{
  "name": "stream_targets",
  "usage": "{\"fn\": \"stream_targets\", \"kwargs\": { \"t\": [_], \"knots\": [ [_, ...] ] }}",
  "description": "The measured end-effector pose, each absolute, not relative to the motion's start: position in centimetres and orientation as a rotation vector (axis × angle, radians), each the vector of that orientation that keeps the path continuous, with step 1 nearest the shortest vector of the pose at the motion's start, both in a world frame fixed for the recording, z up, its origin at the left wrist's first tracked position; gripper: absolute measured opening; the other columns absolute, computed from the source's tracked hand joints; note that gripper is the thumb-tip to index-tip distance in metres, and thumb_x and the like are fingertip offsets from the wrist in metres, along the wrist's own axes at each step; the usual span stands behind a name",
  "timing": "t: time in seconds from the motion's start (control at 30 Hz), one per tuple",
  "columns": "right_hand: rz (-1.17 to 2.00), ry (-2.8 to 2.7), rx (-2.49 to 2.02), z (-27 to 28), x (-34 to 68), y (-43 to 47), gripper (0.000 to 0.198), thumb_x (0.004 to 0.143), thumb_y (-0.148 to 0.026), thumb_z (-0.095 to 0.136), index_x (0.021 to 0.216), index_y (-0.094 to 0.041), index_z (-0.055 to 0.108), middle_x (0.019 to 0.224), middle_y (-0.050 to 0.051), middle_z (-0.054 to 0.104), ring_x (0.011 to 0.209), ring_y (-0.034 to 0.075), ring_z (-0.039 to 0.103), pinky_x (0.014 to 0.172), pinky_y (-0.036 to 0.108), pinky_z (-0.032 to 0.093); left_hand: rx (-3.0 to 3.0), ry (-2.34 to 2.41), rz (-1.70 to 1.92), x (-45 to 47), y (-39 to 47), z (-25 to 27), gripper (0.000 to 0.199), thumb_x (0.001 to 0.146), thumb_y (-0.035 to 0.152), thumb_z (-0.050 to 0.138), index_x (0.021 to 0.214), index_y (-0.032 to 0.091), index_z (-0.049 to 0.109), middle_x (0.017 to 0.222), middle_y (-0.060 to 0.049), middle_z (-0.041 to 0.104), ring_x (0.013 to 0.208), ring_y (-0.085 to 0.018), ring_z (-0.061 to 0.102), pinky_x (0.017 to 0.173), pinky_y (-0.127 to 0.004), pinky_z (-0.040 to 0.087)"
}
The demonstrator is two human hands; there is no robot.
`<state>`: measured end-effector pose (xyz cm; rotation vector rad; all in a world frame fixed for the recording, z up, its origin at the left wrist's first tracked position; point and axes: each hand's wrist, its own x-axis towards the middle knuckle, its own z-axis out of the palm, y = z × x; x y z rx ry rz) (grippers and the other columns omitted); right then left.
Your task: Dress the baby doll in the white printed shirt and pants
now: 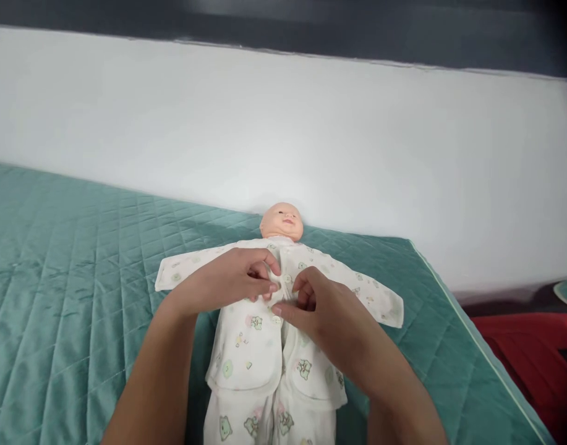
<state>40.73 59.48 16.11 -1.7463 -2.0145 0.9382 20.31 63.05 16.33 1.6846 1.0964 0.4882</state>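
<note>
Forearms come in bare from the bottom edge, both meeting at the chest of a baby doll (282, 220) lying face-up on the bed (70, 259).

L to R: quilted teal bedspread, diamond stitching, soft w/ a slight sheen, spreads out left of the hands. Left hand (232, 279) rests curled on the doll's chest, fingers narrowed and pinching the left front edge of the white jacket (246, 346). Right hand (323, 309) sits just beside it, touching, thumb and fingertips pinched on the opposite edge at the center placket. Judging by the grip, the step in hand looks like closing a snap or button mid-chest; the fastener itself is hidden under the fingers. Next move prob. calls for lining up both edges and pressing firmly, w/o bunching the thin cloth.

Jacket is soft cotton-type knit, white w/ small green bear prints, sleeves spread flat out to both sides; matching pants (269, 423) below the hands. Doll head smooth plastic, round, beyond the hands. Right of the hands: bed edge w/ pale piping, then something red (524, 352) lower down.
</note>
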Motion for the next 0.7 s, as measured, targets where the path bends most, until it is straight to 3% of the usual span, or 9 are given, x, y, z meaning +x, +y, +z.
{"fn": "stream_targets", "kwargs": {
  "t": [0.13,0.33,0.57,0.7],
  "knots": [
    [0.827,-2.149,-1.794,16.6,40.7,57.9,0.033,0.08,-0.044,0.062,0.068,-0.023,0.039,0.06,-0.003,0.051,0.052,0.013,0.037,0.046,0.029,0.021,1.823,1.1,0.452,20.2,62.0,16.6,0.023,0.084,0.041,0.055,0.084,0.022,0.068,0.074,-0.001,0.066,0.065,-0.015,0.058,0.055,-0.024,0.039],
    [0.705,-2.164,-1.72,16.3,40.6,56.5,0.031,0.083,-0.03,0.053,0.064,-0.021,0.03,0.06,-0.003,0.038,0.056,0.012,0.026,0.049,0.029,0.019,1.861,1.14,0.498,20.6,59.5,16.3,0.022,0.079,0.042,0.063,0.081,0.021,0.069,0.075,0.0,0.065,0.069,-0.015,0.056,0.056,-0.023,0.039],
    [1.111,-2.04,-1.509,15.7,42.6,57.4,0.026,0.085,-0.041,0.055,0.071,-0.02,0.055,0.063,-0.004,0.045,0.057,0.011,0.036,0.051,0.026,0.024,1.834,1.134,0.502,21.1,58.2,15.7,0.017,0.077,0.038,0.064,0.081,0.021,0.069,0.074,0.0,0.065,0.066,-0.014,0.055,0.053,-0.022,0.038],
    [1.323,-1.904,-1.388,15.3,43.3,58.2,0.029,0.087,-0.043,0.056,0.07,-0.019,0.057,0.062,-0.003,0.047,0.061,0.012,0.045,0.057,0.026,0.035,1.752,1.094,0.553,21.1,58.7,15.3,0.019,0.082,0.038,0.061,0.077,0.02,0.065,0.066,0.001,0.059,0.062,-0.012,0.055,0.052,-0.022,0.038]
  ]
}}
